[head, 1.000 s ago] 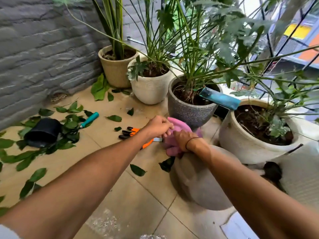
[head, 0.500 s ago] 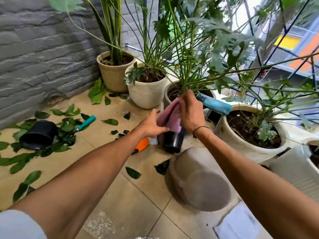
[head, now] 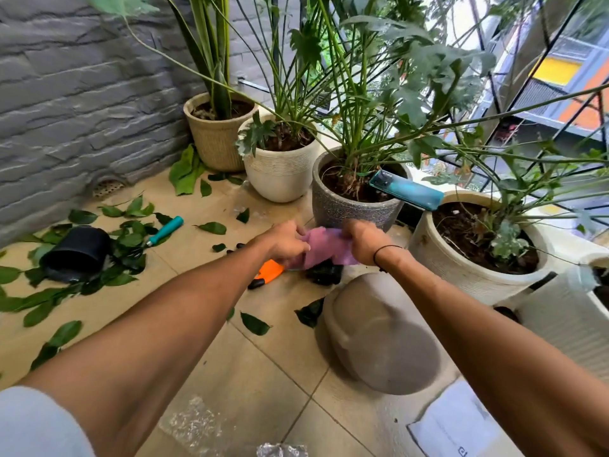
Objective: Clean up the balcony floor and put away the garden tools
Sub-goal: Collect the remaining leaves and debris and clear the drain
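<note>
Both the left hand [head: 286, 244] and the right hand [head: 364, 243] curl their fingers around a pink cloth [head: 324, 247], held up between them, probably to spread it for wiping. Below lie orange shears [head: 268, 271]; further left, a teal-handled tool [head: 163, 231] sits among fallen leaves [head: 82, 285] on the floor [head: 263, 374].

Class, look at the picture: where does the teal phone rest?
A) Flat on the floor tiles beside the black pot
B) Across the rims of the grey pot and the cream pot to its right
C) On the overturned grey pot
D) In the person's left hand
B: the teal phone bridges the grey pot and the cream pot, lying on both rims.
</note>
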